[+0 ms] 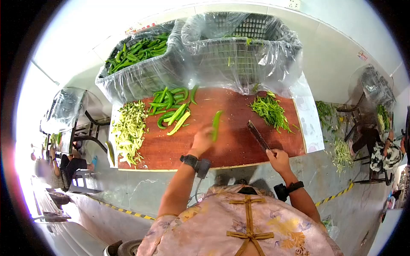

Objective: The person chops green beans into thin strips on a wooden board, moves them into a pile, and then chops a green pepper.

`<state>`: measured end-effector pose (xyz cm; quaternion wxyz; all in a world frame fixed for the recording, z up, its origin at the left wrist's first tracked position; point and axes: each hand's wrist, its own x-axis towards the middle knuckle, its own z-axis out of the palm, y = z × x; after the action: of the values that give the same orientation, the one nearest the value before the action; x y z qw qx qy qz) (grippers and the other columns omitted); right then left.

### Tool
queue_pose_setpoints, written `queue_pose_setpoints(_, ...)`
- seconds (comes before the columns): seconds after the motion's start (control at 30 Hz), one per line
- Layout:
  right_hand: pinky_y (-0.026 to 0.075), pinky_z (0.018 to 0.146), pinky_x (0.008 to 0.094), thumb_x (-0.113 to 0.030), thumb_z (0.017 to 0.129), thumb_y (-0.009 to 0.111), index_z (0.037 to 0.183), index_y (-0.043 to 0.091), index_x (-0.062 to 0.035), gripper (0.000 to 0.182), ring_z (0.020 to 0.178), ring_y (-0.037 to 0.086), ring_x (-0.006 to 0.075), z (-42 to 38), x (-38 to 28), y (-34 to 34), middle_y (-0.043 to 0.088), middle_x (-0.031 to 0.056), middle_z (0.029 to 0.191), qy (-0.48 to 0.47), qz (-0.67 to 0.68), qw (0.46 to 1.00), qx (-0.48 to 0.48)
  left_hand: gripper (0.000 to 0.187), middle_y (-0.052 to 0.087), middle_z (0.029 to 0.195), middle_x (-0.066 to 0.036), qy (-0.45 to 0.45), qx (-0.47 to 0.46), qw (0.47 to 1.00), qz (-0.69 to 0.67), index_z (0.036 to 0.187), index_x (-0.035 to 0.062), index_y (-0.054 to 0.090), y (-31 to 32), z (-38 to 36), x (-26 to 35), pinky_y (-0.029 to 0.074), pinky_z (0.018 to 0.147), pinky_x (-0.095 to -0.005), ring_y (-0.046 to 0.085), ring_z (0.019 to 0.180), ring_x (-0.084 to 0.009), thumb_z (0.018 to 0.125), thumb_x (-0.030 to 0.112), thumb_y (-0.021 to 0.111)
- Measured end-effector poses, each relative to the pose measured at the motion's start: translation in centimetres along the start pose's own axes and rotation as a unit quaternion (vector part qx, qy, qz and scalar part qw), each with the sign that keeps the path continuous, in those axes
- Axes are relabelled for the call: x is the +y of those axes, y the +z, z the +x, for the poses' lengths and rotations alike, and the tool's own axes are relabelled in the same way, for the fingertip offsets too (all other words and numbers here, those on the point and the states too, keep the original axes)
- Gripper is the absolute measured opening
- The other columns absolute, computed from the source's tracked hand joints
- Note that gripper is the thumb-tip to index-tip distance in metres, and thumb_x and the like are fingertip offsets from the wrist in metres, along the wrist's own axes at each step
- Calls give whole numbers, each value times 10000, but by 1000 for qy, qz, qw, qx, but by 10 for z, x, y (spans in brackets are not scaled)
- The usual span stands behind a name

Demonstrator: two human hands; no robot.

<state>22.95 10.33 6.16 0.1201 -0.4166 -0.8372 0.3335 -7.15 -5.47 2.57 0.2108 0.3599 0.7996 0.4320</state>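
Note:
My left hand [202, 141], slightly blurred, is closed round the lower end of a long green chili pepper [217, 122] above the reddish-brown board [205, 155]. In my right hand [279, 161] is the handle of a knife [257, 135], its dark blade slanting up and left over the board. Whole green peppers [170, 99] are heaped at the back left of the board, with pale split pieces [179, 123] at their near side. A pile of pale seedy pepper cores [130, 130] covers the left end. Thin green pepper strips [271, 111] lie at the back right.
Behind the board stand two plastic-lined crates, the left crate [141, 74] holding many green peppers and the right crate [243, 59] with a few green scraps. A person sits at far left and another at far right. Green scraps [341, 153] lie on the right floor.

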Motion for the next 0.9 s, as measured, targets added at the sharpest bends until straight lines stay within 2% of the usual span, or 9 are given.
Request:
queue_pose_setpoints(0.13,446,585,433,-382,843,561,770,638,3,400,656,593,379,-4,0,2,595,207,681,-8,18,1000,18,198,650,903,-140,58,27,991,115,969,142,652,3,-6,12,518,699,-391,639,822,-315,780,148,594)
queue_pose_setpoints(0.2,445,587,434,-383,843,559,777,638,2,399,662,591,379,-4,-3,1,595,207,684,-2,21,1000,9,177,640,936,-127,37,-28,953,301,923,126,649,-3,-7,22,519,678,-421,644,781,-328,762,188,608)
queue_pose_setpoints(0.33,447,593,435,-391,842,559,787,642,0,403,669,594,378,-5,-4,1,600,206,691,8,15,1000,16,184,616,999,-104,65,-25,924,376,904,120,647,-3,-2,18,510,709,-421,631,846,-312,734,184,621)
queue_pose_setpoints(0.4,453,606,438,-401,838,560,800,647,-2,410,679,598,378,-5,-1,2,603,206,698,-1,13,1000,3,316,536,1146,-97,275,9,884,378,1021,115,614,-5,3,5,465,804,-447,580,917,-323,708,157,632)
queue_pose_setpoints(0.43,453,606,438,-401,838,560,800,647,-2,410,679,598,378,-5,0,3,603,206,698,1,13,1000,3,316,536,1146,-97,276,7,884,377,1021,115,614,-1,5,1,465,804,-447,580,917,-323,708,157,632)
queue_pose_setpoints(0.5,456,616,442,-410,837,559,812,653,-9,413,697,603,379,-5,-1,3,608,208,716,3,10,1000,8,275,572,1020,-103,383,53,862,327,968,91,607,2,9,3,425,855,-451,543,926,-317,706,167,638)
queue_pose_setpoints(0.63,464,635,441,-410,838,558,826,657,-9,414,724,609,382,-7,-9,-1,617,213,741,9,21,1000,6,231,588,974,-128,330,-8,898,292,932,83,588,19,3,21,456,802,-433,561,892,-322,728,178,640)
queue_pose_setpoints(0.83,475,664,435,-411,841,550,853,665,-10,417,760,616,383,-6,-4,1,633,210,783,22,14,1000,-8,252,580,972,-178,144,-17,954,262,981,75,560,55,4,28,493,720,-444,573,926,-368,767,189,630)
queue_pose_setpoints(0.9,451,563,380,-362,836,586,855,666,-2,370,617,608,315,-7,-2,3,611,170,661,-15,19,999,21,256,559,1036,-205,119,64,968,211,1016,88,556,64,10,26,493,730,-467,570,927,-384,773,154,600)
